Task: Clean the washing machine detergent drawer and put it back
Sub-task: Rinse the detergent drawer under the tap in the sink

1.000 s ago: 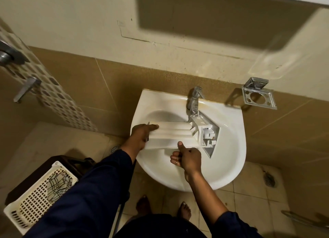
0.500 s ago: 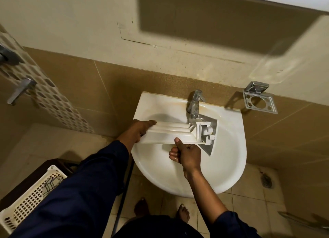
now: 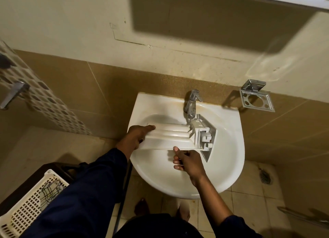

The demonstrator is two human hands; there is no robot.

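The white detergent drawer (image 3: 170,136) lies bottom-up across the white sink (image 3: 229,148), its grey front panel (image 3: 208,136) at the right under the chrome tap (image 3: 191,104). My left hand (image 3: 138,135) grips the drawer's left end, fingers over the top. My right hand (image 3: 187,160) holds the near edge from below, thumb up against the rim, fingers curled under it. What the curled fingers hold beyond the edge is hidden.
A white laundry basket (image 3: 26,207) stands on a dark stool at the lower left. A chrome holder (image 3: 256,97) hangs on the tiled wall right of the sink. A floor drain (image 3: 265,177) is at the right. My bare feet show below the basin.
The drawer has stayed over the sink, tilting slightly. My right hand slid a little along its near edge. The view shifted slightly.
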